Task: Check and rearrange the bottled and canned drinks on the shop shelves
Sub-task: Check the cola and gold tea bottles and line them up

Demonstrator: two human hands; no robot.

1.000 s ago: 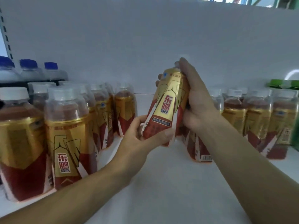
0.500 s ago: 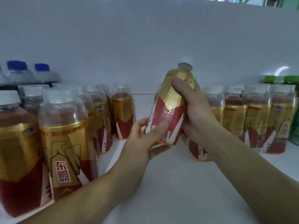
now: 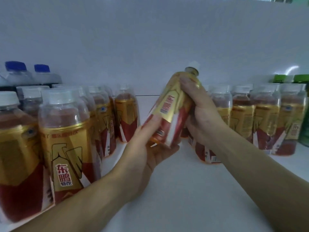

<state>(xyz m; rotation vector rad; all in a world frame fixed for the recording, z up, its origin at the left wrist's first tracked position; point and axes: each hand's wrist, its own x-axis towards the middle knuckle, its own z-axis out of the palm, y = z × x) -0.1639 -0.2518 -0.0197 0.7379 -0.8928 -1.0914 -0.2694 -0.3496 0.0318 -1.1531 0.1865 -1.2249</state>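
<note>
Left of the held bottle (image 3: 170,111) a packed row of matching gold-and-red bottles (image 3: 66,148) stands on the white shelf (image 3: 175,190). The left hand (image 3: 147,153) cups the held bottle's base from below, thumb pressed on the lower label. The bottle is off the shelf, over the gap between the two rows, its long axis tilted with the cap up and to the right. The right hand (image 3: 200,114) wraps its upper body from the right, fingers curled over the shoulder. Right of it stands the second row (image 3: 267,118). Setting it down likely calls for righting that axis first.
</note>
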